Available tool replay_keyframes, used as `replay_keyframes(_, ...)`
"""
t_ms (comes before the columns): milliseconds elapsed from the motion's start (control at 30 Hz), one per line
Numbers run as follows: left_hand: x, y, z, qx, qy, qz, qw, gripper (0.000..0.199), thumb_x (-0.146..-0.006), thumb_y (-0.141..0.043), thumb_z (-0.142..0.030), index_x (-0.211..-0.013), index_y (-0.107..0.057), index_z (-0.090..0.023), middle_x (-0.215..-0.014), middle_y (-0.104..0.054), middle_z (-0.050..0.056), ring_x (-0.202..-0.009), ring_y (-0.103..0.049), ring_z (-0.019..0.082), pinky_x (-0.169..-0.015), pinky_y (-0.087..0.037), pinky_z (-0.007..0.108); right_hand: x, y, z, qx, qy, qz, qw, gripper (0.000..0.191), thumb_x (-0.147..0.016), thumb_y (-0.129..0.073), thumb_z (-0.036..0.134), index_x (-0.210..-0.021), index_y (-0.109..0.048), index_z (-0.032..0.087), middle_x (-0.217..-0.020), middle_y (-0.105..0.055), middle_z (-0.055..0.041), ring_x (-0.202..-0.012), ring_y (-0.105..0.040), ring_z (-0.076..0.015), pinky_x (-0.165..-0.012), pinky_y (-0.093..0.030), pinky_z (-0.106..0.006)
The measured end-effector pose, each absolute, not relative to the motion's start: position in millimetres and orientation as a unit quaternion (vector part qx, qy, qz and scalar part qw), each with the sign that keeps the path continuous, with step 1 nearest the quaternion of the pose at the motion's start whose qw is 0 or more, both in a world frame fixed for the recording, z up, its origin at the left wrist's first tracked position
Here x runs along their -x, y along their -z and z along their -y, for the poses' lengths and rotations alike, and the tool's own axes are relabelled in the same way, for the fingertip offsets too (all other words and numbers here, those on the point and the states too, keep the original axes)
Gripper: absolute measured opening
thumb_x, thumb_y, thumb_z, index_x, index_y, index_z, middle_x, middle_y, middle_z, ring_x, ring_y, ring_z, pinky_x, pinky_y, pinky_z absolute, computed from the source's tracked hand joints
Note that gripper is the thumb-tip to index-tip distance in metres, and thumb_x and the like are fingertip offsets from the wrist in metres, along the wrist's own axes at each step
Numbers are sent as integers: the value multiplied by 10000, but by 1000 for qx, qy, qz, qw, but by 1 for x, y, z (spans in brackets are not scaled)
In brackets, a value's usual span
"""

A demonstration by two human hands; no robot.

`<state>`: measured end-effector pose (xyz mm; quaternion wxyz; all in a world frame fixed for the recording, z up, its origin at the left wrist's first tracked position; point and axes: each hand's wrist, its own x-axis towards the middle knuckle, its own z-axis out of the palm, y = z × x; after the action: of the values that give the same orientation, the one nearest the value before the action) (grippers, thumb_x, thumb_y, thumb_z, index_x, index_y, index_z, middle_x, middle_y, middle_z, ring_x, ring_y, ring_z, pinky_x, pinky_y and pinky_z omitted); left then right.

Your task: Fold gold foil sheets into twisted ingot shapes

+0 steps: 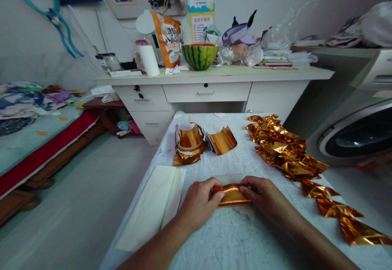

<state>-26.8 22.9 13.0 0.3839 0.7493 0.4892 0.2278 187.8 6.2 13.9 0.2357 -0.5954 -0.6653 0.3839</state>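
My left hand [203, 200] pinches the left end of a copper-gold foil sheet [233, 195] at the near middle of the cloth-covered table. The foil's right end is between the thumb and fingers of my right hand [261, 194]. The sheet looks curled or folded into a narrow band, and a pale sheet edge shows just behind it. Farther back lie a curled stack of gold foil with paper [190, 139] and a smaller curved foil stack [223, 140]. Several twisted gold foil pieces [284, 151] form a long row along the table's right side.
Folded white paper [153, 208] lies left of my left hand. Behind the table [214, 237] stands a white desk [211, 76] with a watermelon half [199, 56], an orange pouch [168, 41] and plastic bags. A washing machine [361, 110] is at right, a bed [39, 131] at left.
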Motion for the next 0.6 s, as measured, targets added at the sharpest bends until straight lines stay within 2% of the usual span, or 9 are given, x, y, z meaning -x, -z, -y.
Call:
replay_keyframes(300, 27, -15, -20, -771, -213, -475, 366, 134, -902, -472, -220, -819, -577, -223, -664, -620, -38, -671, -593, 141, -606, -352, 217, -193, -31, -11, 578, -366, 713, 153, 231, -894, -476, 290, -731, -602, 187, -656, -598, 4, -616, -517, -131, -535, -336, -224)
replay_keyframes(500, 25, -16, -20, -762, -202, -495, 365, 107, -873, -507, -213, -821, -600, -221, -614, -602, -51, -598, -576, 130, -581, -335, 223, -190, -25, -11, 611, -355, 689, 161, 174, -867, -497, 290, -763, -597, 194, -675, -620, 2, -612, -532, -134, -523, -337, -229)
replay_keyframes(600, 25, -15, -19, -760, -197, -515, 345, 104, -857, -530, -218, -804, -620, -218, -623, -614, -45, -603, -579, 133, -581, -331, 229, -190, -20, -9, 617, -354, 679, 182, 105, -862, -497, 291, -893, -551, 206, -654, -623, 20, -574, -530, -135, -506, -331, -233)
